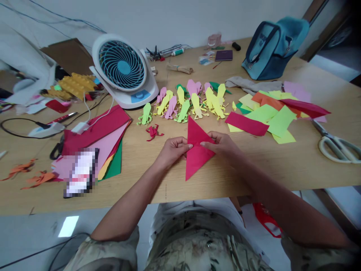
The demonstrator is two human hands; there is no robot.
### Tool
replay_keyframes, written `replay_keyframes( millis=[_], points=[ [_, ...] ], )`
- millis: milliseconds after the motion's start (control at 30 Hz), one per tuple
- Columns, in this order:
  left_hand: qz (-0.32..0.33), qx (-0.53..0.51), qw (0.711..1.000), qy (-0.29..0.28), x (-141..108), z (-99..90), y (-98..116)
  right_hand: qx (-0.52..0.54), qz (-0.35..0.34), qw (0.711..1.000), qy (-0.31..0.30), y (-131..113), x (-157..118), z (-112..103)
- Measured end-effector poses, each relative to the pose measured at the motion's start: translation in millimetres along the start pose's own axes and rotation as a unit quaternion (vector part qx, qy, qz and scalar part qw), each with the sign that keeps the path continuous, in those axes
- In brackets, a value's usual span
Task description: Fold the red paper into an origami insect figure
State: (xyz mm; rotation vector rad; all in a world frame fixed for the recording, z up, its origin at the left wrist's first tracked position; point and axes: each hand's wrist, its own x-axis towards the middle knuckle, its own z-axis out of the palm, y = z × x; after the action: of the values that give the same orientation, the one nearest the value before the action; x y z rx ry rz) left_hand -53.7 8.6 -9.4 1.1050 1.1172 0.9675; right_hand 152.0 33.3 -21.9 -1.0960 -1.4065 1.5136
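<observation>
A red folded paper triangle (197, 155) is held just above the wooden table, its long edge on the left and one corner pointing right. My left hand (176, 150) pinches its left edge, thumb on top. On the right side, my right hand (221, 145) grips the paper near that corner, its thumb also on top and the other fingers partly behind. Beyond my hands stand several cut paper figures (194, 101) in yellow, pink and green. A small red paper figure (153, 132) lies to the left of my left hand.
A white fan (124, 67) stands at the back left. Coloured sheets (113, 150) and a phone (81, 173) lie left. At right are loose paper pieces (265, 116), scissors (335, 145) and a blue bag (273, 49). The table's front edge (180, 201) runs before my body.
</observation>
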Motion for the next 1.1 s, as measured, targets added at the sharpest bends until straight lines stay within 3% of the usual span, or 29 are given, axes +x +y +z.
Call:
replay_keyframes(
  millis=[167,400,667,833,933,1100],
  points=[
    [-0.020,0.005,0.999,-0.035,-0.2,-3.0,0.3,-0.028,-0.012,0.999,0.025,-3.2,-1.5,-0.3],
    [0.034,-0.006,0.999,-0.010,0.5,-2.2,-1.8,-0.047,-0.026,0.998,0.014,-4.4,-0.2,-0.6],
    [0.049,-0.006,0.997,-0.052,0.2,-4.1,0.3,-0.022,-0.072,0.997,0.018,-6.2,0.1,0.9],
    [0.090,-0.031,0.994,-0.043,0.3,-2.3,0.1,0.004,-0.104,0.994,-0.021,-8.0,0.3,-1.0],
    [0.070,-0.051,0.996,-0.028,0.7,-1.0,-1.4,-0.019,-0.137,0.990,-0.027,-7.4,0.8,-1.5],
    [-0.037,-0.064,0.997,-0.020,0.9,-0.4,-4.5,-0.116,-0.237,0.964,-0.003,-2.8,1.1,0.1]
  ],
)
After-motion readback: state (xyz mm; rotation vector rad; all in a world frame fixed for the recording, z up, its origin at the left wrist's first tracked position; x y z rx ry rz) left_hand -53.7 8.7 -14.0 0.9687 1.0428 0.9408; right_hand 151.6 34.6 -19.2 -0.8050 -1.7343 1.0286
